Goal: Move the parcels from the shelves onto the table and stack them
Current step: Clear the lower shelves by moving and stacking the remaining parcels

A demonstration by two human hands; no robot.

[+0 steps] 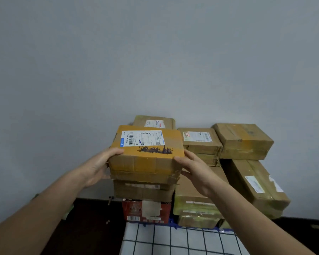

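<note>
A yellow-taped cardboard parcel (pixel 147 153) with a white label and black scribble sits on top of the left stack. My left hand (pixel 98 165) grips its left end, thumb on the top edge. My right hand (pixel 193 169) grips its right end. Under it lie a brown parcel (pixel 143 191) and a red box (pixel 145 211). The stacks stand on a table with a white checked cloth (pixel 173 240).
More parcels are stacked to the right: a labelled box (pixel 201 141), a plain brown box (pixel 244 141), a long box (pixel 256 186) and greenish-taped ones (pixel 193 208). Another box (pixel 155 122) stands behind. A grey wall backs the stacks; dark floor lies to the left.
</note>
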